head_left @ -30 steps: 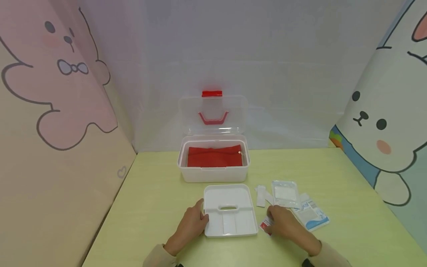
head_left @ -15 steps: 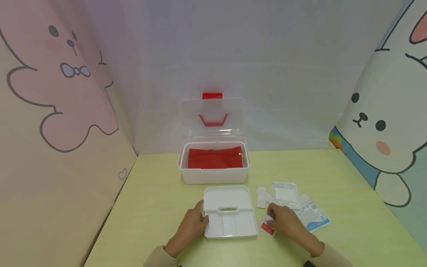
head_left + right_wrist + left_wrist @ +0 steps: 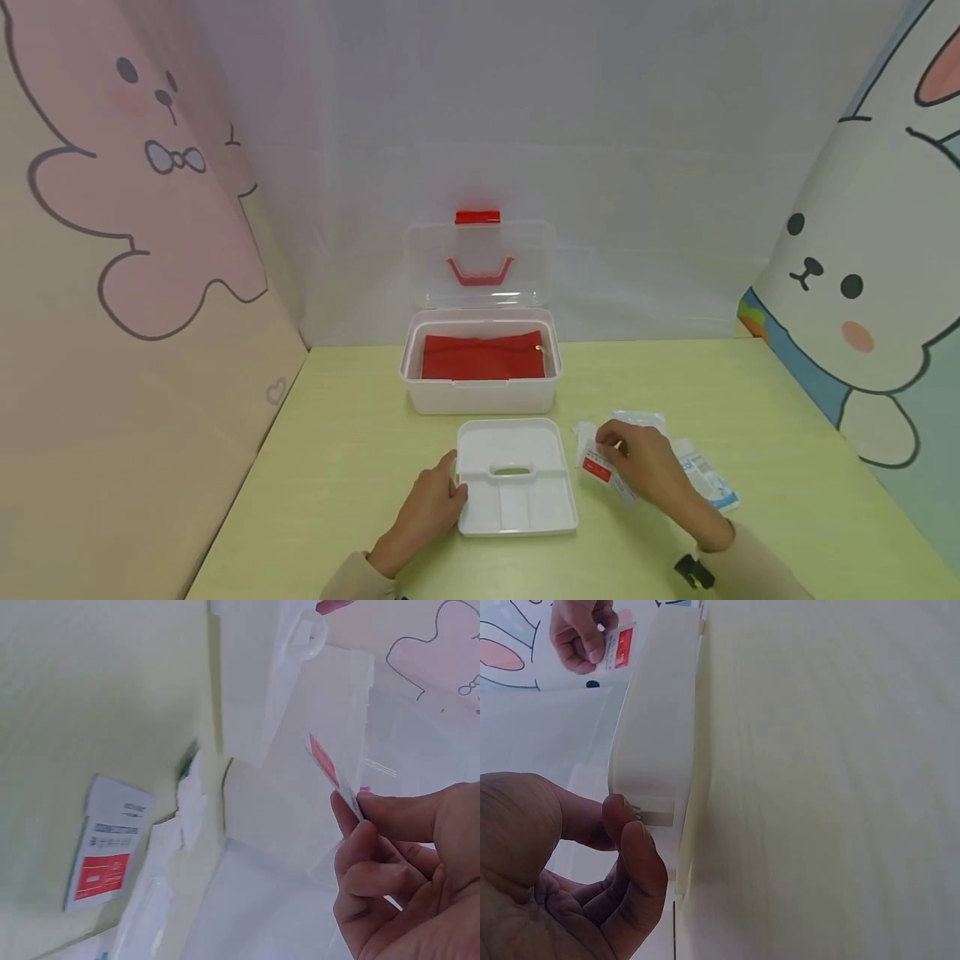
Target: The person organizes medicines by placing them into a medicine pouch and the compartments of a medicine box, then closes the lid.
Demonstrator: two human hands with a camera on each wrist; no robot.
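A white divided tray (image 3: 547, 442) with a slot handle lies on the yellow-green table. My left hand (image 3: 452, 487) holds its left rim, thumb and fingers curled at the edge tab (image 3: 654, 818) in the left wrist view. My right hand (image 3: 609, 452) is raised just right of the tray and pinches a small white packet with a red label (image 3: 597, 467). That packet (image 3: 327, 766) stands edge-on between thumb and fingers in the right wrist view. The left wrist view shows the same packet (image 3: 619, 646) in the far hand.
Behind the tray stands an open clear box (image 3: 480, 392) with a red pouch (image 3: 482, 356) inside and its lid (image 3: 480, 262) up. Right of the tray lie small white strips (image 3: 583, 433), a gauze pack (image 3: 639, 416), a blue-white packet (image 3: 708, 482) and another red-label packet (image 3: 109, 844).
My right hand has lifted the red-label packet off the table and carried it up and away from me, beside the tray's right edge. The left hand stays on the tray.
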